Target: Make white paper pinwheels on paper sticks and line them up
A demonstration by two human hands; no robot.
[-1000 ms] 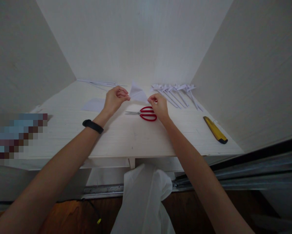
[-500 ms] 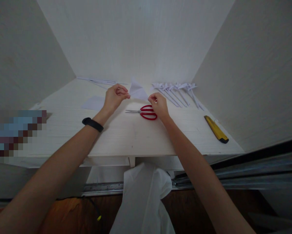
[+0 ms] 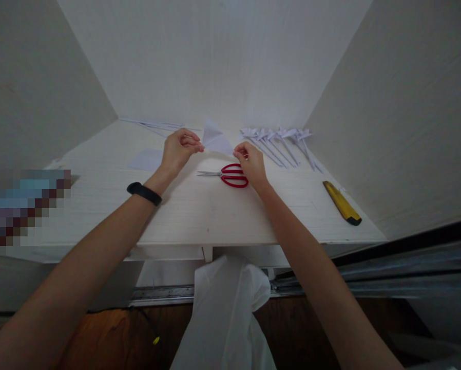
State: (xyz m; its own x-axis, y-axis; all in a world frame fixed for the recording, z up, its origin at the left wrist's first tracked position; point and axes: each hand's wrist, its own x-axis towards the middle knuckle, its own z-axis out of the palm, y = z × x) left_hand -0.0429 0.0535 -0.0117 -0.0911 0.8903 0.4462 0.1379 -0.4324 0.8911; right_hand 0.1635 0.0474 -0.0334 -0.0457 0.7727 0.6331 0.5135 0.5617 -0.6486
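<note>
A triangular piece of white paper (image 3: 216,140) is held up between my two hands over the back part of the white table. My left hand (image 3: 179,150), with a black band on its wrist, pinches the paper's left corner. At the right corner, my right hand (image 3: 251,162) grips it between thumb and fingers. Just below the paper lie scissors (image 3: 230,175) with red handles, blades pointing left; my right hand covers a little of the handle end. Under and beside my left hand, a flat sheet of white paper (image 3: 146,160) rests on the table.
Several folded paper pieces with long stems (image 3: 279,141) lie in a row at the back right. Thin rolled paper sticks (image 3: 153,124) lie along the back left. A yellow utility knife (image 3: 342,203) is near the right wall. Walls enclose the table (image 3: 211,221) on three sides.
The paper stays stretched between both hands, with almost no movement. The whole view has shifted slightly; the scissors and other objects lie as before.
</note>
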